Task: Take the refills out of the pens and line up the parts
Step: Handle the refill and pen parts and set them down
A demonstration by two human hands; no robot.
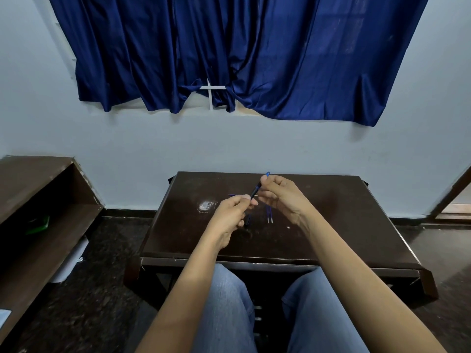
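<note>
Both hands hold one dark pen [255, 190] tilted above the middle of the dark wooden table [331, 225]. My left hand [233, 212] pinches its lower end; a dark piece sticks out below that hand. My right hand [279, 194] grips the upper end, where a small blue tip [267, 173] shows above the fingers. Two thin blue refills [269, 217] lie side by side on the table under my right hand. Another blue part [232, 195] lies just beyond my left hand, mostly hidden.
A whitish smudge [207, 206] marks the table left of my hands. A brown shelf unit [38, 212] stands at the left with a green item [38, 224] on it. A blue curtain [242, 54] hangs on the wall behind. My knees sit under the table's near edge.
</note>
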